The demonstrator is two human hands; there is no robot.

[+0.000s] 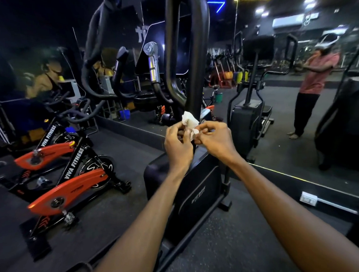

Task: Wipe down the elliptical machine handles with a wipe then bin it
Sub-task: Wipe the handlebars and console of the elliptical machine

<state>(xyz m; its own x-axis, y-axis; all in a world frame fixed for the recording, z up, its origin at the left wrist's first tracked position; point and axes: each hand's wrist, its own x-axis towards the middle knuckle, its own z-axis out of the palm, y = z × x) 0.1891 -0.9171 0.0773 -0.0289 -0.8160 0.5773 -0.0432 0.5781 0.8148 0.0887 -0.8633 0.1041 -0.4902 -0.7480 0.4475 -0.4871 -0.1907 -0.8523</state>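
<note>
One white wipe, two hands. Left hand and right hand are both pinching the wipe between them, just before the elliptical handle. Two orange spin bikes are standing left.

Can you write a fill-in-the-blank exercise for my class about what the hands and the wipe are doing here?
1. The white wipe is held by ____ hands at once.
2. The left hand and right hand meet in front of the black ____ machine's handle.
3. The spin bikes to the left have ____ flywheel covers.

Missing words: both; elliptical; orange
</note>
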